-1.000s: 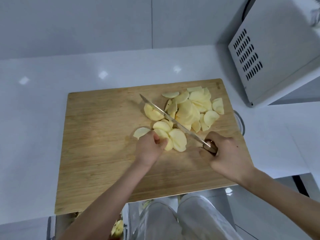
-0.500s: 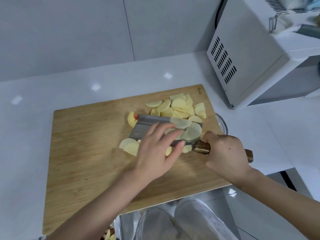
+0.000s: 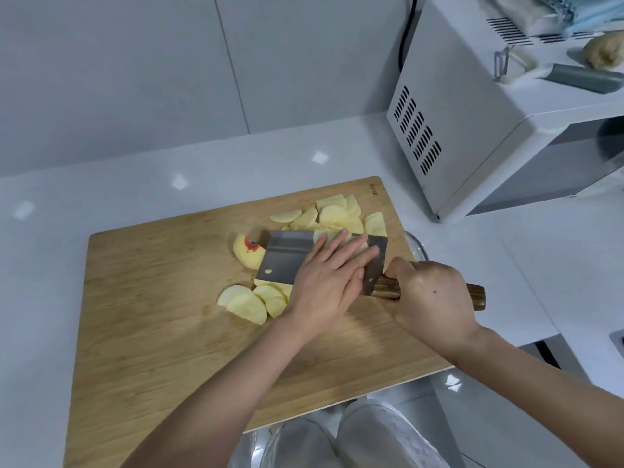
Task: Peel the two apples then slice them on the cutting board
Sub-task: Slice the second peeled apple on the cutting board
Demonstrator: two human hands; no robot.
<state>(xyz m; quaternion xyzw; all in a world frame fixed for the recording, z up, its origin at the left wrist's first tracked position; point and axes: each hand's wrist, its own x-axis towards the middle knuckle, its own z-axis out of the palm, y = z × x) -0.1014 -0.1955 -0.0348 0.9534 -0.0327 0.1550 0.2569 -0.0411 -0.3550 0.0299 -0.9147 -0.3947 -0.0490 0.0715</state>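
Fingers (image 3: 337, 244) of the left hand (image 3: 326, 282) lie straight and close together, flat on the cleaver (image 3: 280, 261) and on the pale slices resting on its blade; they grip nothing. At left, a glossy white worktop (image 3: 67, 214) with small light reflections meets a wall (image 3: 135, 62) of plain grey panels. On the worktop sits the cutting board (image 3: 152, 315), a rectangle of pale wood with fine lengthwise grain. Near its middle lies an apple wedge (image 3: 248, 255) that keeps a patch of red skin and touches the blade's left end. A fan of thin peeled slices (image 3: 248, 304) lies at the blade's near edge. The blade is broad, rectangular, brushed steel, held almost flat over the board. A heap of apple slices (image 3: 337, 216) fills the board's far right corner, where a small stamp (image 3: 374, 191) is too small to read. The right hand (image 3: 432, 298) curls fully round the handle (image 3: 385, 288) of dark striped wood, whose butt shows beyond the palm. Just past the board's right edge, the rim of a glass bowl (image 3: 419, 248) shows. At far right stands a white appliance (image 3: 456, 130) with rows of vent slots; a peeler (image 3: 499, 64) lies on top.
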